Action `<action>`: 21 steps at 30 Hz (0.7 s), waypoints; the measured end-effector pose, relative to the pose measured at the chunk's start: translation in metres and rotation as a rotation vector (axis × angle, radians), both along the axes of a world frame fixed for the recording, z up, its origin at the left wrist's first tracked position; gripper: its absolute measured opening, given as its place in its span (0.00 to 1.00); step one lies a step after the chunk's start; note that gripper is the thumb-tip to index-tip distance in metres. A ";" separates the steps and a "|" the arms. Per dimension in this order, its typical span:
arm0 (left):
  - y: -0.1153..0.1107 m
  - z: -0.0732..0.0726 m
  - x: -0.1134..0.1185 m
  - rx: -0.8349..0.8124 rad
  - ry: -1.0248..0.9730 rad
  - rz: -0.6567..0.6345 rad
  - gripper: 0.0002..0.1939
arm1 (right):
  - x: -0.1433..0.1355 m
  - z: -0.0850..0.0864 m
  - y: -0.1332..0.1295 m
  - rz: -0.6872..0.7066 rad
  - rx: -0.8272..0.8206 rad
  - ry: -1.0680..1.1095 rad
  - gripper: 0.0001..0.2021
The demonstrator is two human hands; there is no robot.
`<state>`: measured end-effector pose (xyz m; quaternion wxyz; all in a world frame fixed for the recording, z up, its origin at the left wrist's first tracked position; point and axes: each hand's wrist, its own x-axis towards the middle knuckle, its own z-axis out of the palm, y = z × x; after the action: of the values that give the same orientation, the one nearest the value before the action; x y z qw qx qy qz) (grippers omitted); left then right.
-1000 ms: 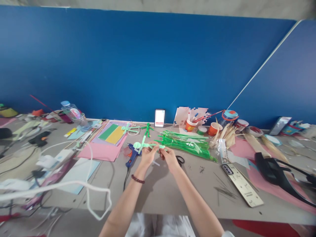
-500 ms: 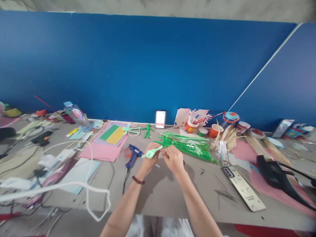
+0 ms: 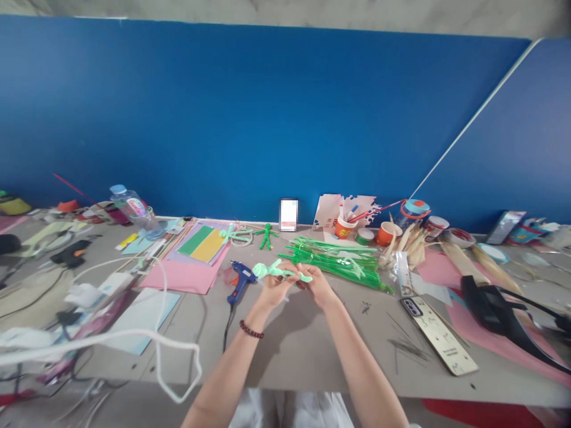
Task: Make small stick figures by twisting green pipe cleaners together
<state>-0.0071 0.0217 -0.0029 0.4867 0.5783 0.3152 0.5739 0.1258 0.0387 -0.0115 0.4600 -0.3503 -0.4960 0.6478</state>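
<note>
Both hands hold a light green pipe-cleaner figure (image 3: 264,271) above the table, its round coiled head pointing left. My left hand (image 3: 277,289), with a beaded bracelet at the wrist, is closed around the body. At the figure's other end my right hand (image 3: 320,288) pinches a part that sticks out between the fingertips. A finished-looking dark green pipe-cleaner figure (image 3: 266,236) stands further back, and a pale green one (image 3: 229,233) lies to its left. Behind my right hand lies a bag of green pipe cleaners (image 3: 336,261).
A blue glue gun (image 3: 241,280) with its cord lies left of my hands. Coloured sheets (image 3: 181,274) and a bottle (image 3: 134,208) are further left. To the right are a phone (image 3: 439,336), dark wire pieces (image 3: 408,349), and a cup of pens (image 3: 345,228). A white cable (image 3: 178,343) loops at front left.
The figure has turned from a slant to nearly level, and more of its body and limbs shows. My right hand has turned, its fingertips now on the figure's right end.
</note>
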 end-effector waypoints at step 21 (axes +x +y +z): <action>0.019 -0.010 -0.008 -0.298 0.115 0.346 0.13 | -0.011 0.004 -0.004 -0.297 0.104 -0.004 0.13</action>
<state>-0.0156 0.0412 -0.0126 0.4424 0.4692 0.5180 0.5619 0.1149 0.0349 -0.0075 0.5671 -0.3969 -0.4726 0.5455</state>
